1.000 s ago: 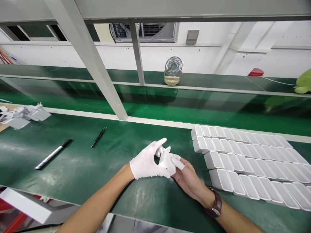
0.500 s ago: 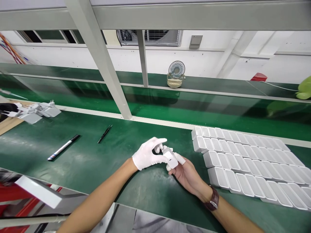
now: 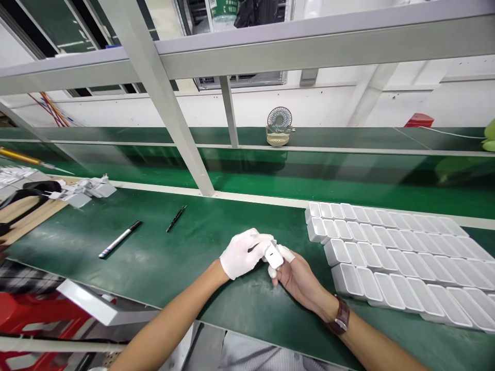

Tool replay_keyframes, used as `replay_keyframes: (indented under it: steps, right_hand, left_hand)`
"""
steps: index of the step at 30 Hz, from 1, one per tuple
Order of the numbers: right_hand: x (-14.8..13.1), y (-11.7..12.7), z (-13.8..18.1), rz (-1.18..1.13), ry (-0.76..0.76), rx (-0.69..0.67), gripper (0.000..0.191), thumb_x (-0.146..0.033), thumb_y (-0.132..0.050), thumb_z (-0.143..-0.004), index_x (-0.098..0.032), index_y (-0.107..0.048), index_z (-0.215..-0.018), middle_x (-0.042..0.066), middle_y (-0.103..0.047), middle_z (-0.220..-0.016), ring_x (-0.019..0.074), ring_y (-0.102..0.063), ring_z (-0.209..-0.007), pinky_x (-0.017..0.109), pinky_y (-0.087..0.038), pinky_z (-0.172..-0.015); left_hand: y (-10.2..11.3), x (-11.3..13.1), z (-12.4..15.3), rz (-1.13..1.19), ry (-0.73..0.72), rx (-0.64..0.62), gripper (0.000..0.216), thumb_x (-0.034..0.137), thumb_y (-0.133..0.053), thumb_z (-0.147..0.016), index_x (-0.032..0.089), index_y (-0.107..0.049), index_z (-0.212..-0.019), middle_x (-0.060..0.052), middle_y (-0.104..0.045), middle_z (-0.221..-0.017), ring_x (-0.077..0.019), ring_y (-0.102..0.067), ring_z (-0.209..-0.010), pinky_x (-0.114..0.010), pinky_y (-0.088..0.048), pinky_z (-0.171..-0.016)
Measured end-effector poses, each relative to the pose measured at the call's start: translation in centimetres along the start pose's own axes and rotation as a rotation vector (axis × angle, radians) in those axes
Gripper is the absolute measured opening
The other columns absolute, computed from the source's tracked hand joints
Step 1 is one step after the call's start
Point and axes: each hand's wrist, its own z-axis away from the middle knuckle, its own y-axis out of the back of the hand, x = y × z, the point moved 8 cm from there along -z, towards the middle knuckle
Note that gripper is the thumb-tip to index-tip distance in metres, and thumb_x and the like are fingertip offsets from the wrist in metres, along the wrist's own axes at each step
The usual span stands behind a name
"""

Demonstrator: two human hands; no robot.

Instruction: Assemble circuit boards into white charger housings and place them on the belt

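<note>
My left hand (image 3: 243, 253), in a white glove, curls its fingers around one end of a small white plastic block (image 3: 273, 254) that looks like a charger. My right hand (image 3: 298, 277) is bare except for white finger cots and holds the same block from below and behind. A brown wristwatch (image 3: 341, 319) sits on my right wrist. Both hands meet over the green bench mat (image 3: 162, 268), just left of rows of white rectangular pieces (image 3: 390, 268) laid side by side.
A black-and-white marker (image 3: 119, 239) and a slim black pen (image 3: 176, 218) lie to the left. A heap of white parts (image 3: 87, 188) sits at the far left. A small desk fan (image 3: 279, 127) stands on the rear shelf behind a slanted grey frame post (image 3: 170, 113).
My gloved left fingers, spread a second ago, have closed down onto the white block. The camera has tilted up and shifted, showing more of the overhead frame and left bench.
</note>
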Motion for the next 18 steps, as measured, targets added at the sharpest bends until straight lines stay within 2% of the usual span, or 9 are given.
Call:
replay_keyframes:
  steps: [14, 18]
  right_hand:
    - [0.5, 0.2, 0.0, 0.008, -0.02, 0.01, 0.027, -0.042, -0.069, -0.087, -0.016, -0.064, -0.094, 0.004, -0.065, -0.079, 0.0148, -0.06, -0.058, 0.027, -0.052, -0.046]
    - [1.2, 0.9, 0.4, -0.025, -0.015, 0.03, 0.023, -0.037, -0.077, -0.08, -0.017, -0.068, -0.087, 0.003, -0.064, -0.076, 0.0167, -0.061, -0.062, 0.028, -0.053, -0.049]
  left_hand:
    - [-0.3, -1.1, 0.5, 0.025, 0.09, 0.029, 0.034, 0.035, -0.047, -0.1, 0.018, -0.073, -0.112, -0.006, -0.07, -0.089, -0.0153, -0.066, -0.08, -0.028, -0.054, -0.078]
    - [-0.9, -1.0, 1.2, 0.031, 0.155, -0.037, 0.034, 0.038, -0.05, -0.098, 0.021, -0.074, -0.113, -0.006, -0.071, -0.092, -0.0163, -0.067, -0.082, -0.027, -0.054, -0.082]
